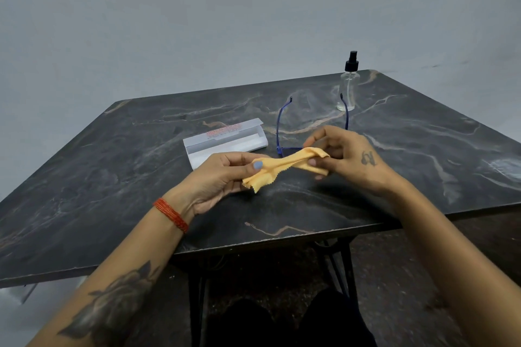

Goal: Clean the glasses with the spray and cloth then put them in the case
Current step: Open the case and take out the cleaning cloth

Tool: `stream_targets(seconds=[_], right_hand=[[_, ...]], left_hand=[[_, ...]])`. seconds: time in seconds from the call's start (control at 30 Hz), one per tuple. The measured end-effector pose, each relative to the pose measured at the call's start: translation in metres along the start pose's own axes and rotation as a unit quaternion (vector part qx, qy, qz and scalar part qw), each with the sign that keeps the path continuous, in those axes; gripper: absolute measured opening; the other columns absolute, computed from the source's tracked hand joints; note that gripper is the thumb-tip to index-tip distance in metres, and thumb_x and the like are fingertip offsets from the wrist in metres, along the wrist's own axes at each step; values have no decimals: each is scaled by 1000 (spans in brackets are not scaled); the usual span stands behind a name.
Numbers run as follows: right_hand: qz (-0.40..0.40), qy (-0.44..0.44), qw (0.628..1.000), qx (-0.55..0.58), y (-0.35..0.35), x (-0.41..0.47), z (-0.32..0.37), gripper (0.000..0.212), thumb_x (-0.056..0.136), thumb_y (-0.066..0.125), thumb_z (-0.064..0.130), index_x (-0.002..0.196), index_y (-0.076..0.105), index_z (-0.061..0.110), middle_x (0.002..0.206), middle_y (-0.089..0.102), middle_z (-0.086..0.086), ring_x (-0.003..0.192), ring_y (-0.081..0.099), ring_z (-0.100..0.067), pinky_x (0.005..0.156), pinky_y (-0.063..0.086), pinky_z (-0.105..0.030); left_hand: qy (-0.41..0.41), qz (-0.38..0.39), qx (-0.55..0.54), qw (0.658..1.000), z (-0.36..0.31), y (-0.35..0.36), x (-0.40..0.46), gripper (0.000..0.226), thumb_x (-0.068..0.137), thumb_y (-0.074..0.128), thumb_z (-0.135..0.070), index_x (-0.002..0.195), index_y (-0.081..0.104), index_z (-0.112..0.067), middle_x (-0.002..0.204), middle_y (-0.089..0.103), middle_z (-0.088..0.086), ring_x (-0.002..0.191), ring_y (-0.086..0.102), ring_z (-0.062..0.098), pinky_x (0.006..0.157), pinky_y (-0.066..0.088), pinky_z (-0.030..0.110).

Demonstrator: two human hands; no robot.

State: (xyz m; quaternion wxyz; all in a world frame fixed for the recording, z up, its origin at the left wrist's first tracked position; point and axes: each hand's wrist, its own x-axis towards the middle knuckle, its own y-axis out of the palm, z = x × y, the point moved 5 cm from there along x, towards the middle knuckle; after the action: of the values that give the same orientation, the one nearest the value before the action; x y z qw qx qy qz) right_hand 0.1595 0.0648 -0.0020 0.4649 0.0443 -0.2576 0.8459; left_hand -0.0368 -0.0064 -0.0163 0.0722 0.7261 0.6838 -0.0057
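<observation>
Seated at a dark marbled desk point(282, 205), a person stretches a yellow microfiber cloth point(282, 166) between both hands just above the desk's near edge. The left hand point(222, 175) pinches the cloth's frayed lower end between thumb and fingers; the right hand point(346, 155) grips its bunched upper end. The cloth's long axis runs roughly parallel to the near edge, rising slightly toward the right.

Behind the left hand, toward the desk's middle, a white glasses case point(225, 141) lies open, its length also running left to right. Beside it, blue-framed glasses point(282, 127) rest unfolded behind the hands, the lens front toward the person and largely hidden by the right hand, the two temple arms pointing at the far edge. A clear spray bottle point(348, 90) with a black pump stands upright near the far right corner, just past one temple tip.

Judging by the layout, the cloth is being readied for wiping. The next move likely calls for freeing one hand to lift the frame, leaving the cloth in the other.
</observation>
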Motion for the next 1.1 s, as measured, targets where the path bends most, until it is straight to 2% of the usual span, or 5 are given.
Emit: stream_targets(seconds=[0.2, 0.53, 0.73, 0.93, 1.1], right_hand=[[-25, 26, 999, 2, -22, -8, -9, 24, 79, 62, -14, 81, 71, 8, 80, 71, -13, 72, 67, -21, 67, 57, -28], [14, 52, 991, -123, -19, -15, -17, 36, 71, 60, -8, 75, 77, 23, 86, 73, 8, 86, 66, -16, 82, 52, -42], [-14, 63, 997, -45, -38, -28, -18, 29, 64, 56, 14, 81, 76, 27, 92, 73, 4, 94, 65, -13, 91, 49, -38], [-111, 39, 992, -44, -65, -42, -28, 25, 69, 60, 15, 77, 75, 33, 85, 73, -6, 88, 64, -31, 85, 49, -49], [-184, 38, 982, -15, -96, -45, -35, 29, 77, 63, 3, 81, 74, 30, 86, 73, 4, 91, 67, -13, 90, 51, -41]], left_hand=[[26, -63, 191, 979, -4, 3, 10, 21, 73, 72, -6, 93, 71, -11, 82, 66, 7, 73, 56, 10, 65, 47, 20], [74, -86, 433, 894, -9, 8, 8, 21, 68, 80, -20, 87, 73, -22, 88, 72, -1, 83, 65, 12, 79, 53, 30], [301, -182, 484, 801, -22, 41, -6, 22, 72, 77, -26, 92, 72, -19, 95, 69, -2, 88, 62, 10, 77, 53, 32], [357, -116, 408, 832, -11, 112, 11, 22, 78, 66, -28, 95, 71, -16, 92, 69, -1, 85, 63, 8, 77, 52, 29], [324, -103, 318, 885, -4, 162, 55, 28, 81, 61, -21, 108, 66, -16, 106, 69, 3, 99, 63, 14, 87, 52, 37]])
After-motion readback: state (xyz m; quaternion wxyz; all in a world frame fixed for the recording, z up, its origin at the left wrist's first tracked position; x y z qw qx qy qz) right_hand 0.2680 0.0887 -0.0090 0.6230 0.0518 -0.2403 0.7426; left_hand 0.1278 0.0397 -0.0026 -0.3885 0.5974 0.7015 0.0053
